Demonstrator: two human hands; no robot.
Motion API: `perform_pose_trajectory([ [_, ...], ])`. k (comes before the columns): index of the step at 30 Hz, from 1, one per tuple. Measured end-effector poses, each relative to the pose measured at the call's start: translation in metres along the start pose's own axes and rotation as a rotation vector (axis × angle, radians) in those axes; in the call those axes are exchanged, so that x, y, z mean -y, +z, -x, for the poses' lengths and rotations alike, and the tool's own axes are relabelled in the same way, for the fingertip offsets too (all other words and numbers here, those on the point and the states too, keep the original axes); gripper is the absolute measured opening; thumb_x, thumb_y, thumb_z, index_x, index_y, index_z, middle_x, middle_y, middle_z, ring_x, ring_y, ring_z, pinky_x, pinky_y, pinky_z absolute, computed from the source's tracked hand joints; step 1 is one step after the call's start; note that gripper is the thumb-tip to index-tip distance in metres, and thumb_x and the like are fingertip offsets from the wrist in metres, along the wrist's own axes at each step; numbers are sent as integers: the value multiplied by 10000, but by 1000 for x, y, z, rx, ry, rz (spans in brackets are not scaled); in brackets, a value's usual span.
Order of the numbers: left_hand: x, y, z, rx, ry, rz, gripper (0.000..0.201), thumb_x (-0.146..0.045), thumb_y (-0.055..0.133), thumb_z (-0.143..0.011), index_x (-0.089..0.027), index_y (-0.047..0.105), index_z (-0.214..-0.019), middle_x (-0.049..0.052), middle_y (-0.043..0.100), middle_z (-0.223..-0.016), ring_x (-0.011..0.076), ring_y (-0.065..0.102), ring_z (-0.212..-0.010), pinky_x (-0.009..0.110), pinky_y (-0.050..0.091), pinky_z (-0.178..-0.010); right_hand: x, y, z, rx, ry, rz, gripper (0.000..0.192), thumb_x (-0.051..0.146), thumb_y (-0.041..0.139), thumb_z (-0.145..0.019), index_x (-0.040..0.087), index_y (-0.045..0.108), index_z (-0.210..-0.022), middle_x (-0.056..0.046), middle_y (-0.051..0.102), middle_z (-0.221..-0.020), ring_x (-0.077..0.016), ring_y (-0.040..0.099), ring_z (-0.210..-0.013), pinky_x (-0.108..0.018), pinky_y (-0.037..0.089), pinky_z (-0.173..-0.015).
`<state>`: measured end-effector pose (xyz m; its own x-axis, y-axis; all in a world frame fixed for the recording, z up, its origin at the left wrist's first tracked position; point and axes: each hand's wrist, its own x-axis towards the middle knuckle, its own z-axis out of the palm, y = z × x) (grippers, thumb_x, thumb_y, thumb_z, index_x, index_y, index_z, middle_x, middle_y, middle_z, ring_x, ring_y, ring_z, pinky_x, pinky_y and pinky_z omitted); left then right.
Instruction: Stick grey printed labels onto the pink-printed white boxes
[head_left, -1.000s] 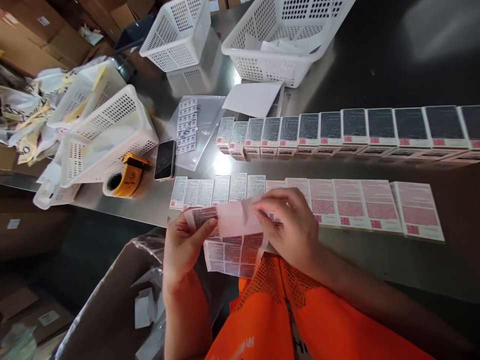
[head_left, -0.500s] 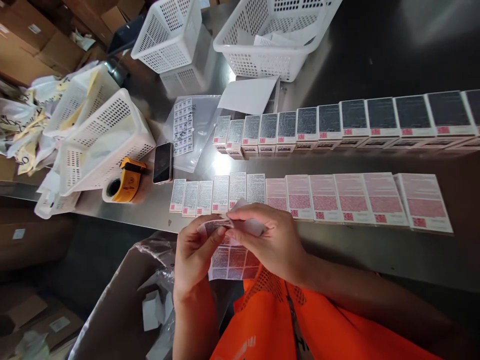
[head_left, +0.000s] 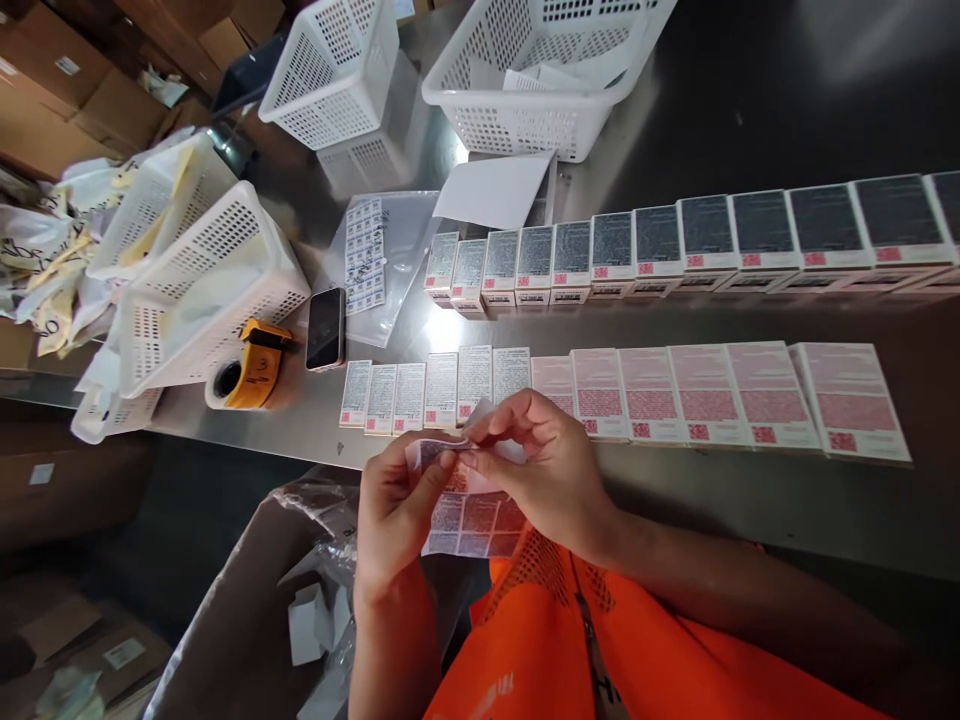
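A sheet of printed stickers (head_left: 471, 522) hangs between my hands at the table's near edge, its upper part bent over. My left hand (head_left: 401, 500) pinches its upper left edge between thumb and fingers. With thumb and forefinger together, my right hand (head_left: 551, 470) grips the sheet's top edge close to the left fingertips; whether a single sticker is between them, I cannot tell. Just beyond my hands lies a row of small boxes, with white printed boxes (head_left: 473, 380) on the left and pink-panelled boxes (head_left: 701, 395) on the right.
Dark-topped boxes (head_left: 703, 235) form a second row farther back. A phone (head_left: 325, 328), a tape dispenser (head_left: 259, 368), and a label sheet (head_left: 365, 255) on a plastic bag lie left. White baskets (head_left: 525, 110) stand behind. Below left is a plastic-lined carton (head_left: 225, 590).
My right fingers have lifted slightly and curled more at the sheet's top edge. My left hand has shifted a little to the right, still pinching the sheet.
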<state>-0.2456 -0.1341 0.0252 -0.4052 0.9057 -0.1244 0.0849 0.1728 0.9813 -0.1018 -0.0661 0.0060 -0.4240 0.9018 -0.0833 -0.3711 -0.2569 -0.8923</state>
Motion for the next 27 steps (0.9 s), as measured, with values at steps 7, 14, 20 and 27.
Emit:
perform_pose_trajectory([
  [7,1,1,-1,5,19,-96,268,-324,720,-827,-200,563,-648,44,723,-836,188,668,-779,302,555,-710,-2,2,2,-49,-9,-5,303,71,706,-724,240,517,-892,37,679,-820,-128,669,-744,-272,575,-693],
  [14,2,2,0,21,24,-70,331,-274,716,-834,-202,491,-602,7,654,-722,158,629,-714,283,538,-710,-5,2,0,-58,-50,46,320,90,707,-731,250,566,-968,48,589,-755,-120,614,-721,-277,573,-708],
  [20,4,-2,1,30,71,-46,180,-206,715,-836,-212,626,-679,-24,632,-690,130,608,-678,254,531,-714,2,-9,-4,55,-9,225,181,209,779,-753,235,742,-928,-39,607,-1006,-164,670,-883,-328,599,-807],
  [27,1,0,-1,6,116,-162,72,-236,715,-839,-266,751,-893,-24,688,-726,124,620,-653,224,505,-648,6,-9,-5,27,-89,351,184,79,694,-741,237,728,-829,-5,679,-893,-155,664,-856,-286,551,-754],
])
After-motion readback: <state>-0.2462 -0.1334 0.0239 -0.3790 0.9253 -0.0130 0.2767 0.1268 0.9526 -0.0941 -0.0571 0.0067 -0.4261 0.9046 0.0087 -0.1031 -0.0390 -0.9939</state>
